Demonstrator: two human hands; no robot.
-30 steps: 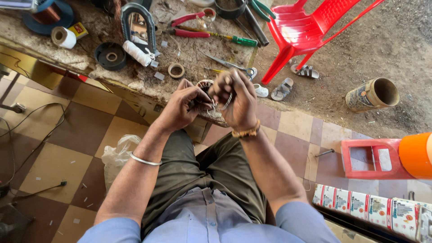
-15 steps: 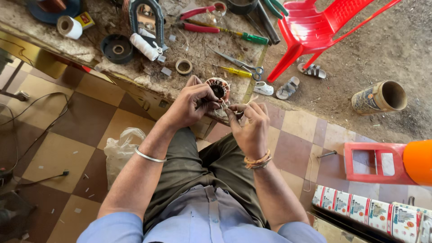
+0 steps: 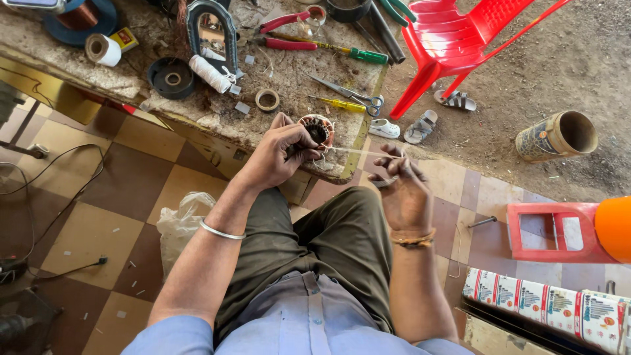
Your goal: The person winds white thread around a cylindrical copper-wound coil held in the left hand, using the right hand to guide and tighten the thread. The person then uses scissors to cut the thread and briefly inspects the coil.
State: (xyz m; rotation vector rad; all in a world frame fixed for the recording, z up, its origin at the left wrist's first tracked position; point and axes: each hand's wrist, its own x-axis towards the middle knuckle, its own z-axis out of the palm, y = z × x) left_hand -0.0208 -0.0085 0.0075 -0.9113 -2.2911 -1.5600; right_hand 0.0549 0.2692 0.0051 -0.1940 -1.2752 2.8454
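Moved apart since half a second ago: right hand (image 3: 404,187) drawn out to the right of the motor stator (image 3: 316,129), no longer close against it, with a pale thread (image 3: 358,152) stretched taut between the two. Left hand (image 3: 281,158) wrapped around the stator, fingers clenched over its near side, holding it just above the near edge of the workbench (image 3: 289,85). Right hand closed too, fingertips pinched on the far end of the thread, a small pale strip seen under the fingers, kind not clear. Metal bangle (image 3: 221,231) on the left wrist, beaded band (image 3: 413,238) on the right. Beyond the stator, on the bench: scissors (image 3: 348,94) and a yellow-handled screwdriver (image 3: 337,104) just behind it, a small tape ring (image 3: 267,100) to its left, a white spool of thread (image 3: 209,73) and a black round part (image 3: 171,78) farther left, a roll of tape (image 3: 103,49) near the far left edge. Red-handled pliers (image 3: 286,21) and a green-handled screwdriver (image 3: 358,54) well behind the stator. Right of the stator, off the bench on bare ground: a red plastic chair (image 3: 453,39), sandals (image 3: 420,126) beneath it, a cardboard tube (image 3: 557,137) lying on its side farther right. Below left of the stator, on the chequered floor, a clear plastic bag (image 3: 181,220).
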